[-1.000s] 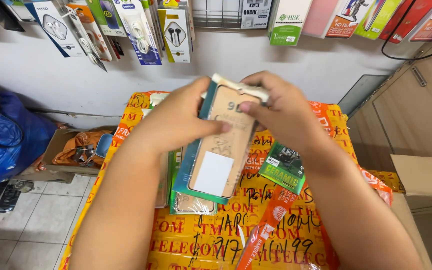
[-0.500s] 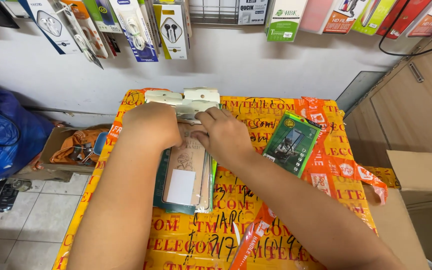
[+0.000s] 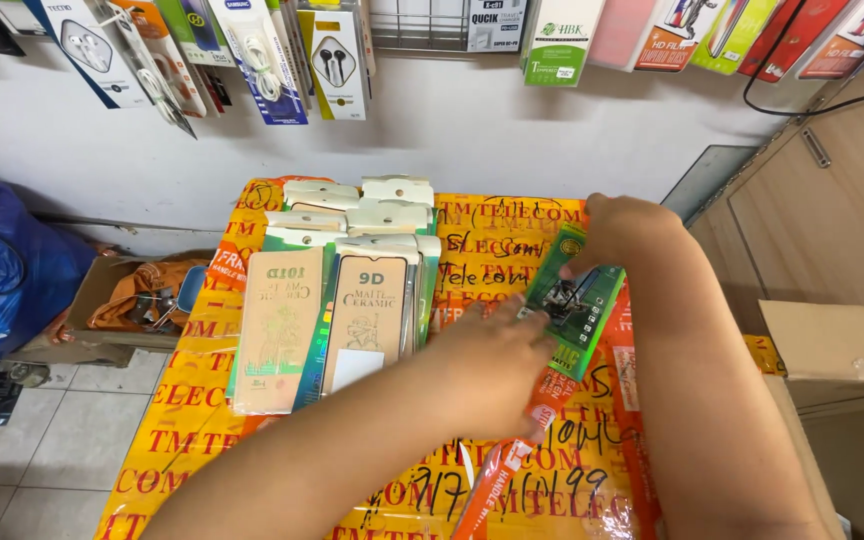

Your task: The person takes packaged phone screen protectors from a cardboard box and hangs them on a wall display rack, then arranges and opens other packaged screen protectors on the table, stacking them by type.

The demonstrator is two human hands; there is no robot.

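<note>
Both hands on a flat green plastic-wrapped packet (image 3: 580, 305) lying on the yellow tape-wrapped parcel top (image 3: 252, 440). Right hand (image 3: 624, 232) pinches its far edge, fingers clamped. Left hand (image 3: 492, 365) presses flat on its near edge, fingers together. Just left of the left hand: fanned stack of tan and green screen-protector packs (image 3: 337, 290).

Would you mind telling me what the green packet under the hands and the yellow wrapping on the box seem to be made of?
Green packet: probably printed card in glossy clear film; light glints on it, both hands touching it.
Yellow wrapping: apparently shiny plastic tape; it wrinkles and reflects.
</note>
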